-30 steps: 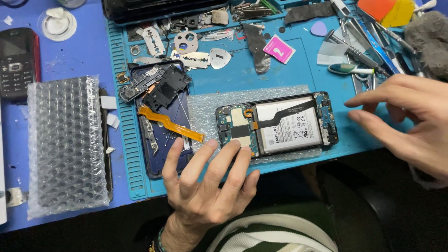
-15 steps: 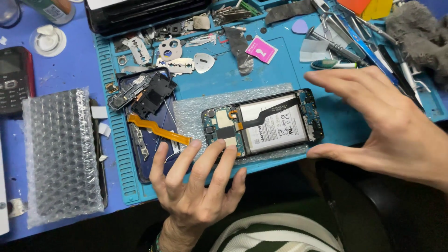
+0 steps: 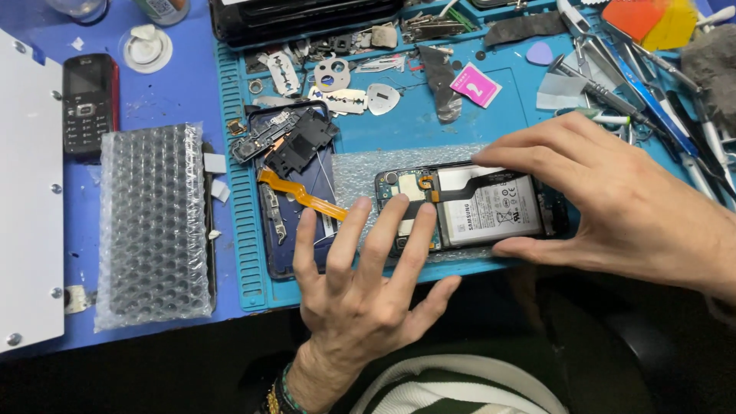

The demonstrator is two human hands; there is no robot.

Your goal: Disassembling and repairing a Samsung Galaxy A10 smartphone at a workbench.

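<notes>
Fingers (image 3: 399, 222) of the left hand (image 3: 360, 295) are spread wide and flat, their tips resting at the near left edge of an opened smartphone (image 3: 471, 208) that lies back-up on a strip of bubble wrap (image 3: 360, 172) atop a blue repair mat (image 3: 506, 115). From the other side, the right hand (image 3: 613, 203) pinches the phone's far end between thumb and forefinger, the thumb along the near edge and the forefinger stretched over the top edge above the white battery (image 3: 491, 218). Just left of the phone sits a dark blue back cover (image 3: 295, 222) carrying loose black plastic parts and an orange flex cable (image 3: 299, 195) (its end runs toward the left hand's index finger). Razor blades (image 3: 345, 100), a pink square packet (image 3: 475, 84) and a purple pick (image 3: 540, 54) are scattered across the far part of the mat, with tweezers and screwdrivers (image 3: 613, 84) bunched at its right. Off the mat to the left lie a larger bubble-wrapped slab (image 3: 153, 226) and a black-and-red keypad phone (image 3: 90, 103) on the blue tabletop.
</notes>
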